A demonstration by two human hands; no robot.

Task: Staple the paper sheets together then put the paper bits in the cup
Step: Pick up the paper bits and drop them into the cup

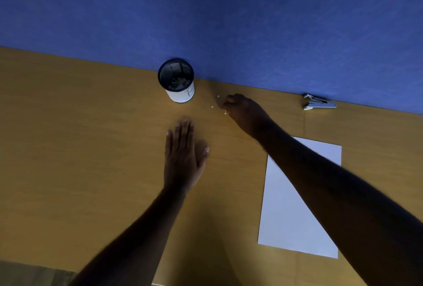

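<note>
Fingertips of the right hand [242, 111] are bunching downward onto the wooden desk [80, 148], curling toward the scattered white paper bits [212, 107]; one or two bits are lying right at the fingertips, though whether any is actually being pinched cannot be told, since the knuckles are hiding the pads. Two more bits are sitting a little to the left, between that hand and the cup [178, 81], which is standing upright near the blue wall [206, 11] with some small coloured things already inside its dark mesh lining. The left hand [183, 155] is lying flat on the desk nearer the person, fingers straight and together, holding nothing. The paper sheets [286, 205] are resting on the desk under the right forearm, and the stapler [319, 103] is sitting against the wall well to the right, so the stapling looks finished and the gathering is under way. To do this step well, the bits probably want pressing lightly and sliding together before lifting, since such small flat scraps are hard to pinch one by one off a smooth surface; sweeping them against the flat left palm could also be helping, then carrying them over the cup's rim before letting go.
</note>
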